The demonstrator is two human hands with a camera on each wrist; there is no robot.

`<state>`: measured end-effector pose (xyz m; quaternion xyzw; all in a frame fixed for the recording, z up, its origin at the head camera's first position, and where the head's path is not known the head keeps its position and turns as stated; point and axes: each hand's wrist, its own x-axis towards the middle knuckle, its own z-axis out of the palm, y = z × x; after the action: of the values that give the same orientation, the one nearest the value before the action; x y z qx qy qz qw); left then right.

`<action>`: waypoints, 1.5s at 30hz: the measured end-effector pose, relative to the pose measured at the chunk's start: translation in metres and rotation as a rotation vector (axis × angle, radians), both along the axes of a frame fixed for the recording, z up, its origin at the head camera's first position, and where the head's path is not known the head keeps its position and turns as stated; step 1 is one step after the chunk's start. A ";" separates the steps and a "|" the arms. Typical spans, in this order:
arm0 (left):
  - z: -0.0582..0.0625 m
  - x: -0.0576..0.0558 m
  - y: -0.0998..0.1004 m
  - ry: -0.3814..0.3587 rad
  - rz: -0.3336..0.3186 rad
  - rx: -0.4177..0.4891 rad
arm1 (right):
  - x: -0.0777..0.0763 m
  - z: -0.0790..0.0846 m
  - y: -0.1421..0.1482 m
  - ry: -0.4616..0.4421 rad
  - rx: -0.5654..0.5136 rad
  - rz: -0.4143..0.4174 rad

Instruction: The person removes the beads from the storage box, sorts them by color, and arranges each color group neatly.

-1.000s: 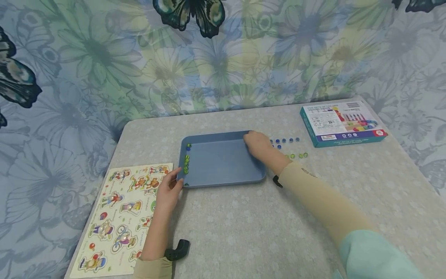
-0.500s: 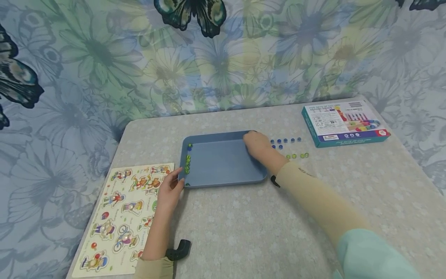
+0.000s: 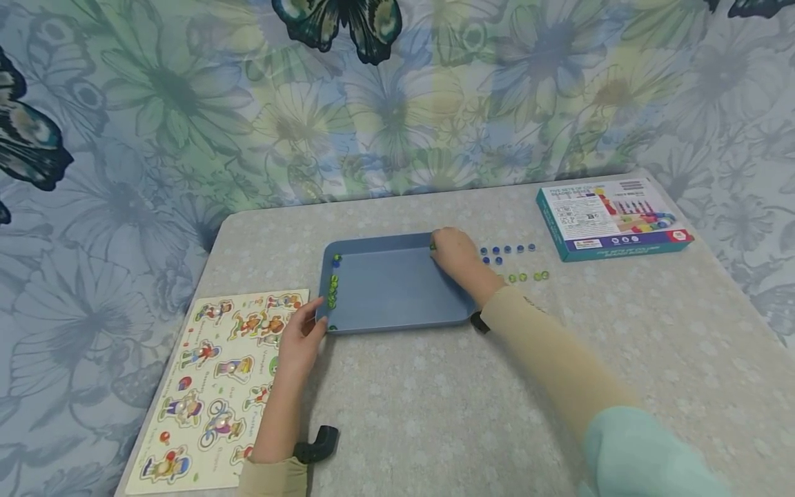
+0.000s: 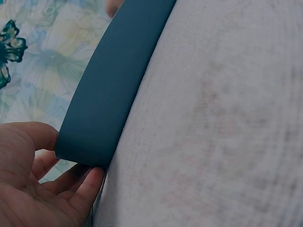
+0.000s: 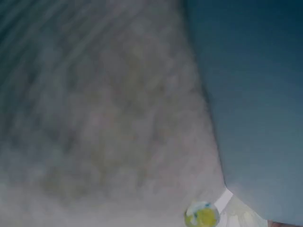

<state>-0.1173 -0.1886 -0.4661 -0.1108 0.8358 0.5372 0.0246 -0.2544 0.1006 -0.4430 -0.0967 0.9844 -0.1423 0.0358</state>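
My left hand (image 3: 299,345) grips the left rim of a blue-grey tray (image 3: 397,290). In the left wrist view its fingers (image 4: 87,191) curl about the corner of the tray (image 4: 102,94). At the far right corner my right hand (image 3: 458,255) has its fingers curled and pinches a small green marble (image 3: 433,246), mostly hidden by the hand. Along the tray's left inside wall lie several green marbles (image 3: 333,290), with a blue marble (image 3: 336,264) farther back. Only the edge of my right hand (image 5: 283,225) shows in the right wrist view.
Right of the tray, blue marbles (image 3: 507,249) and green marbles (image 3: 523,277) lie in rows on the table (image 3: 435,407). A teal-edged box (image 3: 615,219) lies at the back right. At the left is a picture puzzle board (image 3: 217,393), partly under my left arm.
My right hand has shifted slightly left and back at the tray's far right corner, and a green marble now shows at its fingertips. The left hand and tray stay put.
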 end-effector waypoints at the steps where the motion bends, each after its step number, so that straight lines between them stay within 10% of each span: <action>1: 0.000 0.000 0.000 0.002 0.000 0.000 | 0.000 0.000 0.000 -0.002 -0.008 0.001; 12: 0.000 0.001 0.000 0.002 -0.004 0.005 | 0.008 -0.002 0.003 -0.023 -0.148 0.045; 26: -0.002 0.001 0.002 0.010 -0.018 0.013 | 0.053 0.021 0.063 -0.172 -0.714 0.046; 35: 0.001 0.000 -0.002 0.041 -0.025 0.008 | 0.089 0.018 0.123 -0.188 -0.624 -0.036; 45: 0.000 0.000 0.000 0.045 -0.028 0.016 | 0.083 -0.007 0.109 -0.207 -0.504 0.060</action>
<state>-0.1174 -0.1884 -0.4657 -0.0866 0.8333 0.5458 0.0143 -0.1711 0.2092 -0.4501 -0.1164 0.9058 -0.3906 0.1154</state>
